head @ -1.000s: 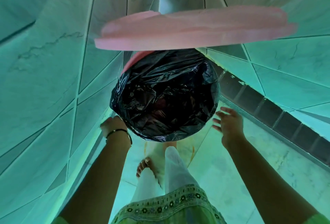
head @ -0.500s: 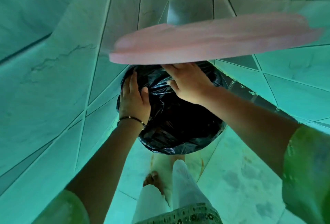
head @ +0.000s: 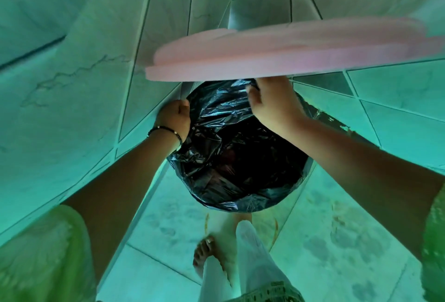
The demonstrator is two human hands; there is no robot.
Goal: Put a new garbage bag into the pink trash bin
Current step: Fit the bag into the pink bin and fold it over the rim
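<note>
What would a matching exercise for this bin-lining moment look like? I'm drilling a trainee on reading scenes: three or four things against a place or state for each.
Things:
1. left hand
2. right hand
3. pink lid
4. bare foot

Places or states:
a. raised open above the bin
b. on the floor tiles in front of the bin
c. at the far edge of the black garbage bag, under the lid
d. gripping the bag's edge by the wall

Pairs: 1-d, 2-c, 3-a, 4-b

Tiled bathroom corner, wall tiles (head: 84, 90), floor tiles (head: 337, 241)
</note>
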